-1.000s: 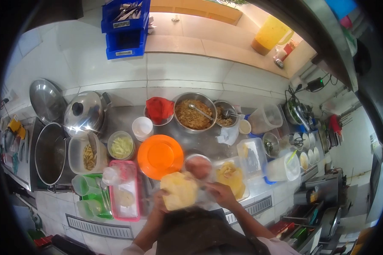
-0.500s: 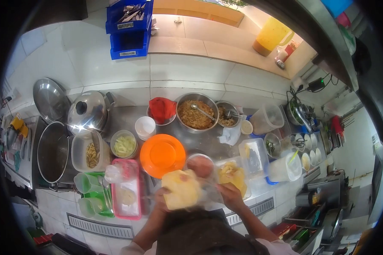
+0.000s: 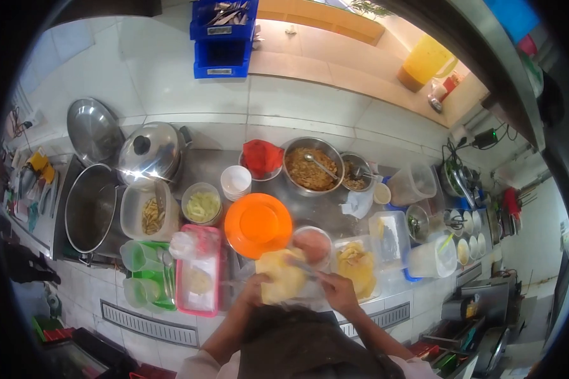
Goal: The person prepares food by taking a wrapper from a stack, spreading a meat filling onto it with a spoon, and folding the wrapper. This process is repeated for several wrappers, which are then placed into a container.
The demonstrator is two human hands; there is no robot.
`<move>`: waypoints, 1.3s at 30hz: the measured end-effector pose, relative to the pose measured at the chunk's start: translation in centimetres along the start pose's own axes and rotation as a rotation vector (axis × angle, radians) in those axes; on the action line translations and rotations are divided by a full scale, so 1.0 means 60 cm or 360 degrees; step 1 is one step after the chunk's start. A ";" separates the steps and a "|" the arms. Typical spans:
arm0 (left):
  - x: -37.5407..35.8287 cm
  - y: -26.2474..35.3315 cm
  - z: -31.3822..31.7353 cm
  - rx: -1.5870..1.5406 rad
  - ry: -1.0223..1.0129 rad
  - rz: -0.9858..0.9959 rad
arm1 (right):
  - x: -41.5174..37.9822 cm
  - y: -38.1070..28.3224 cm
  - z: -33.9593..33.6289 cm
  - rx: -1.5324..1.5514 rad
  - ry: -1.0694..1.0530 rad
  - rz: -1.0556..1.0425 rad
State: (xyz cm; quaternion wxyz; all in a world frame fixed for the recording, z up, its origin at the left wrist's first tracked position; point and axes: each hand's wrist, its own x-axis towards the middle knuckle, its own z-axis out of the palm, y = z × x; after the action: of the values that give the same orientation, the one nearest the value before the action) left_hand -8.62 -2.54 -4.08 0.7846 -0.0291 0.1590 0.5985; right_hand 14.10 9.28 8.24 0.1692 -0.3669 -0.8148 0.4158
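In my left hand (image 3: pixel 253 290) I hold a thin yellow sheet (image 3: pixel 279 284), like a dough wrapper, its fingers closed on the left edge. My right hand (image 3: pixel 339 293) is closed on a thin, flat utensil (image 3: pixel 314 271), perhaps a spreader or knife, blurred by motion. Its far end lies over the sheet's upper right part. Just beyond the sheet stands a bowl of pink paste (image 3: pixel 312 242). To the right of my right hand, a clear tray (image 3: pixel 374 292) holds folded yellow pieces (image 3: pixel 353 265).
Orange plates (image 3: pixel 258 226) stand behind the sheet. A pink tray (image 3: pixel 198 297) and green tray with cups (image 3: pixel 146 287) lie left. Farther back are white bowls (image 3: pixel 236 180), a steel bowl of brown filling (image 3: pixel 311 167) and a lidded pot (image 3: pixel 146 151). A plastic pitcher (image 3: pixel 435 258) stands right.
The utensil has moved over the upper right of the yellow sheet. The sheet stays in my left hand. The whole view has shifted, so the counter things appear farther right.
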 end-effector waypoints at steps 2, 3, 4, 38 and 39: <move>-0.003 0.005 0.046 0.0045 0.0008 0.0074 | -0.015 0.033 0.026 -0.0240 0.0085 -0.0200; -0.004 0.004 0.060 0.0090 0.0012 0.0138 | -0.018 0.038 0.032 -0.0481 0.0180 -0.0395; -0.003 -0.002 0.052 0.0083 0.0017 0.0147 | -0.021 0.044 0.035 -0.0480 0.0167 -0.0400; 0.011 -0.045 0.001 0.0244 0.0608 0.0013 | 0.118 0.010 0.094 -0.0491 0.0433 -0.1057; 0.006 -0.044 0.003 0.0211 0.0549 0.0030 | 0.117 0.004 0.098 -0.0424 0.0406 -0.1024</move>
State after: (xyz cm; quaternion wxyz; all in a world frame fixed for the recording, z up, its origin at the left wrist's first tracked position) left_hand -6.01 -2.91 -4.37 0.7403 -0.0779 0.3306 0.5802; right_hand 6.08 11.28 4.37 0.3423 -0.1598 -0.9077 0.1826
